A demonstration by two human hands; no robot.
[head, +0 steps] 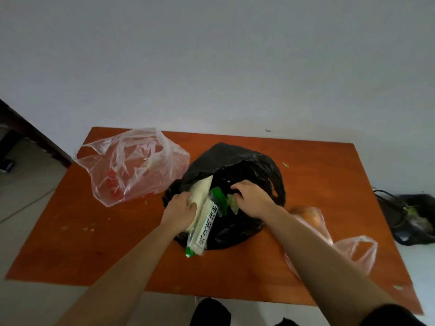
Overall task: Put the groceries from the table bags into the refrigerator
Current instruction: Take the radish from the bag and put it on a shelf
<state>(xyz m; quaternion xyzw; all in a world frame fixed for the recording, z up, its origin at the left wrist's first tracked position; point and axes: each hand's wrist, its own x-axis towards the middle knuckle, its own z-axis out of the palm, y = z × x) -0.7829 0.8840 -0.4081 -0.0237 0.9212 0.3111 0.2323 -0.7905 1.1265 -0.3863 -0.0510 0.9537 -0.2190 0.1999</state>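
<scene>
A black plastic bag (237, 161) lies open in the middle of the orange table (94, 243). Out of its mouth sticks a long pale packet with a green end and black print (203, 228). My left hand (180, 211) grips the pale packet on its left side. My right hand (249, 198) reaches into the bag's opening, its fingers curled round the black plastic beside some green leaves (233, 203). What else lies in the bag is hidden.
A crumpled clear pink bag (134, 165) with small red items sits at the table's back left. A second clear bag (353, 250) holding an orange fruit (312, 217) lies under my right forearm. A dark bag (414, 217) stands on the floor at right. White wall behind.
</scene>
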